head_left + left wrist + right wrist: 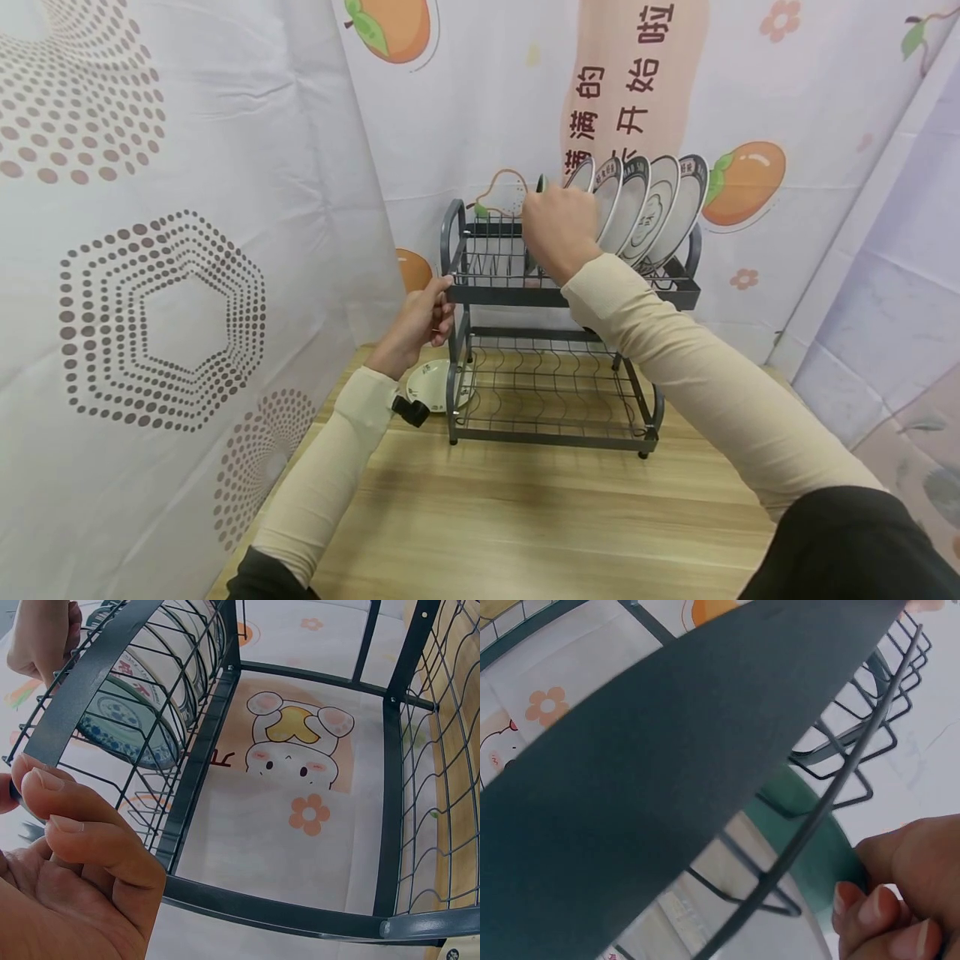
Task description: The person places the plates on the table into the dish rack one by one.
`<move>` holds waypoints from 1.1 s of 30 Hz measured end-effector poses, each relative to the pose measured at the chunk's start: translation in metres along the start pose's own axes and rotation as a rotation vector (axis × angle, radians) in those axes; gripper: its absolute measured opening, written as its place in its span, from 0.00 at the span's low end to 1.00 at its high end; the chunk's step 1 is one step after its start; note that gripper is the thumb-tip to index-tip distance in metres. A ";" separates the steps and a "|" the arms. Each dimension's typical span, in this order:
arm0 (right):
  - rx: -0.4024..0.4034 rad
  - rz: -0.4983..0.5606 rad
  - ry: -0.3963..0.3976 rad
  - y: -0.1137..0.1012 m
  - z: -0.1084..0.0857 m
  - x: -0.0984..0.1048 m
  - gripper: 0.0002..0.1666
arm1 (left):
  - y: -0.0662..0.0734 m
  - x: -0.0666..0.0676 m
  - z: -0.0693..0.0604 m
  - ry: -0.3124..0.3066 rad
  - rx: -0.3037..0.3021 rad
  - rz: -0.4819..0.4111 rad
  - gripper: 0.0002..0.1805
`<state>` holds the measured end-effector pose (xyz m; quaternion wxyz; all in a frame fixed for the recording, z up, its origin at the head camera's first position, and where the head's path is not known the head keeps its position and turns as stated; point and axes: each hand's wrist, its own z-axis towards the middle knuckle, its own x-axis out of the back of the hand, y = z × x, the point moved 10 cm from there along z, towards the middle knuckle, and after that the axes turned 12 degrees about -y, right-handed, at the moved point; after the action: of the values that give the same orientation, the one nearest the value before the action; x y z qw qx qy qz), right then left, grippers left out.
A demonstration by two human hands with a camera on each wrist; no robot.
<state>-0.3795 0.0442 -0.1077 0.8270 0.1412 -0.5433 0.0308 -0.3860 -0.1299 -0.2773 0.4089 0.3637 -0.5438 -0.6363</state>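
A dark two-tier dish rack (pixel 555 296) stands on the wooden table. At its upper left front corner, my left hand (pixel 422 323) pinches the rim between thumb and index finger, the other fingers curled beside it. My right hand (pixel 561 229) is over the upper tier, pinching the edge of a green plate (pixel 821 851). In the left wrist view this plate, with its blue-patterned face (pixel 131 724), sits upright among the wires. To its right in the head view, several white plates (pixel 651 212) with dark rims stand on edge in a row.
A pale dish (pixel 431 385) lies on the table (pixel 525 517) behind the rack's left side. The lower tier (pixel 555 392) has wavy wires and holds no dishes. Printed curtains (pixel 480 100) hang behind and at both sides.
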 end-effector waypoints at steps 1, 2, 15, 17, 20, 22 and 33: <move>0.003 -0.011 -0.008 -0.001 0.000 -0.001 0.22 | 0.001 0.000 0.000 -0.001 -0.002 0.001 0.28; 0.005 -0.019 -0.013 -0.002 -0.001 -0.001 0.22 | 0.001 0.000 0.000 0.000 -0.002 0.003 0.28; -0.009 -0.024 -0.092 -0.006 -0.006 -0.008 0.18 | -0.002 0.000 0.000 0.005 0.014 0.004 0.27; -0.007 -0.028 -0.088 -0.006 -0.007 -0.007 0.18 | -0.002 -0.001 0.001 0.002 0.011 0.003 0.27; 0.002 -0.022 -0.068 -0.006 -0.010 -0.004 0.20 | -0.002 0.000 0.001 0.002 0.009 0.005 0.28; 0.015 -0.004 -0.043 -0.005 -0.012 -0.001 0.21 | -0.002 0.000 0.001 0.005 0.008 0.002 0.28; 0.084 0.140 0.073 0.013 -0.030 0.008 0.25 | -0.002 0.002 0.001 0.003 0.008 0.003 0.28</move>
<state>-0.3519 0.0636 -0.1086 0.8355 0.1363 -0.5195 0.1162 -0.3882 -0.1312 -0.2791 0.4089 0.3654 -0.5463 -0.6331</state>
